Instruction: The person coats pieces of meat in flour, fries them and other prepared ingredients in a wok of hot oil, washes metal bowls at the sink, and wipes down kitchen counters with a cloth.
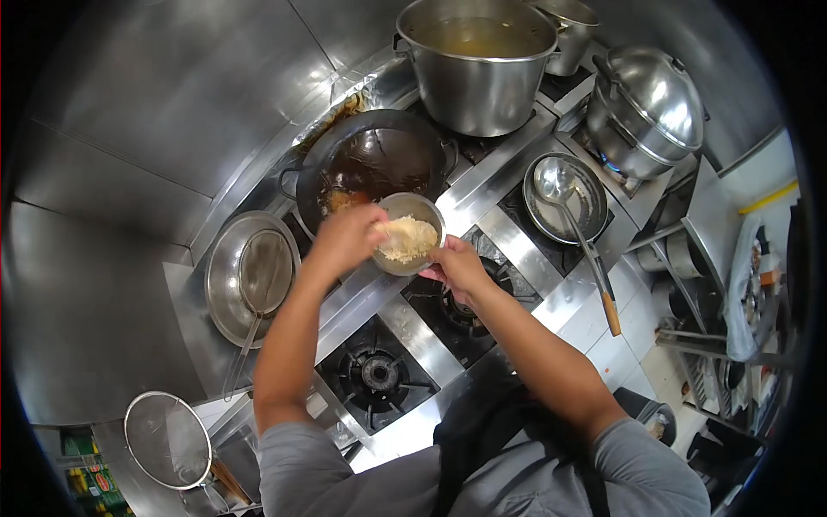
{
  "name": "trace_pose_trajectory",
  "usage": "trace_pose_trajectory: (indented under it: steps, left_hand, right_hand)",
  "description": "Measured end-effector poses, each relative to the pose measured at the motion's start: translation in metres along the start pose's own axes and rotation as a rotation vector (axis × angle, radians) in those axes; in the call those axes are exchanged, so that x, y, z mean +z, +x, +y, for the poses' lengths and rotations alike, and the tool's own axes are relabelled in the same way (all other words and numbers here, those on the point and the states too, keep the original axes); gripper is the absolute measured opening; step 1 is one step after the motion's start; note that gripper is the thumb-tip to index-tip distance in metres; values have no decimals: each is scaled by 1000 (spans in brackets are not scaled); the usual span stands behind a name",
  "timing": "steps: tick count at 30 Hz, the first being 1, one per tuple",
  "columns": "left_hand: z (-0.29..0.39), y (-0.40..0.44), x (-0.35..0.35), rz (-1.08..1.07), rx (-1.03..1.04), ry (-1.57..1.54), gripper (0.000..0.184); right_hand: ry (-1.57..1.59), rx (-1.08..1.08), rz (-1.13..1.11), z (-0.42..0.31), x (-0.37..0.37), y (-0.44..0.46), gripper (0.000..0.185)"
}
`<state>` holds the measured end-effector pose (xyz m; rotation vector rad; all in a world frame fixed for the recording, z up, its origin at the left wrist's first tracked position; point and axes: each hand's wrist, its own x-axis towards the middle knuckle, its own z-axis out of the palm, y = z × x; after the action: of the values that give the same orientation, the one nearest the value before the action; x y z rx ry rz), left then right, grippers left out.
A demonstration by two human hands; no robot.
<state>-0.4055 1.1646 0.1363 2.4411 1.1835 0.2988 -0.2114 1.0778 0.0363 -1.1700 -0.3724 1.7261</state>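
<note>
A metal bowl (394,204) of pale yellow crumbly food (408,239) is tilted over the near edge of a dark wok (321,148). My right hand (454,265) grips the bowl's rim from the right, fingers closed round it. From the left, my left hand (349,238) reaches over the bowl's rim; its curled fingers are at the crumbs, slightly blurred, and seem closed on some. Brown oil (379,159) fills the wok, with lighter crumbs (343,198) floating near its front left.
Behind the wok stands a big pot (478,90) of yellowish liquid. A pan (594,202) with a ladle (564,194) sits to the right, near a lidded steamer (642,112) over a blue flame. A basin (226,302) bearing a strainer (265,271) lies left; burners (379,372) are in front.
</note>
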Motion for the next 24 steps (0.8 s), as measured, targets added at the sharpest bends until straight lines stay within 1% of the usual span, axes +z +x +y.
trace_pose_trajectory:
  steps: [1, 3, 4, 6, 7, 9, 10, 12, 13, 15, 16, 18, 20, 21, 22, 23, 24]
  left_hand:
    - [-6, 12, -13, 52, -78, -57, 22]
    - [-38, 39, -25, 143, -170, -71, 22]
    - [-55, 52, -29, 145, -164, -73, 22]
    - [-91, 77, -28, 127, -278, 7, 24]
    - [-110, 88, -20, 129, -273, 6, 24]
    - [-149, 104, 2, 36, -417, 279, 19]
    - [-164, 107, 14, 36, -414, 281, 19]
    - [-175, 113, 28, 36, -422, 481, 21]
    - [-181, 116, 33, 31, -414, 479, 21]
    - [-167, 118, 32, 97, -344, 689, 19]
    - [-155, 116, 30, 228, -227, 722, 17]
    - [-95, 109, 15, 275, -66, 448, 15]
    - [-61, 95, 32, 164, 224, 97, 16]
    - [-35, 84, 36, -11, 240, 19, 15]
    - [-3, 68, 37, -113, 212, 62, 18]
    - [9, 58, 46, -79, 300, 107, 26]
    - [11, 53, 58, -49, 247, 160, 29]
  right_hand:
    - [-14, -23, 10, -2, 0, 7, 12]
    - [-22, -46, 27, -17, 4, 5, 11]
    - [-25, -53, 37, -19, 2, 7, 9]
    - [-30, -65, 51, -20, -3, 10, 8]
    - [-24, -56, 57, -19, -8, 12, 7]
    - [-16, -47, 64, -14, -18, 17, 6]
    - [-10, -49, 62, -11, -23, 20, 6]
    - [2, -50, 68, -12, -26, 19, 7]
    - [-4, -65, 80, -12, -29, 17, 9]
    - [-5, -80, 103, -13, -39, 17, 12]
    - [-40, -97, 88, -11, -45, 18, 13]
    - [-69, -111, 75, -8, -50, 19, 14]
    - [-102, -205, 109, -6, -46, 17, 24]
    - [-100, -199, 106, -3, -43, 18, 24]
    - [-135, -237, 85, 0, -41, 18, 25]
    - [-173, -276, 59, 3, -38, 18, 26]
    - [-179, -272, 48, 4, -33, 17, 26]
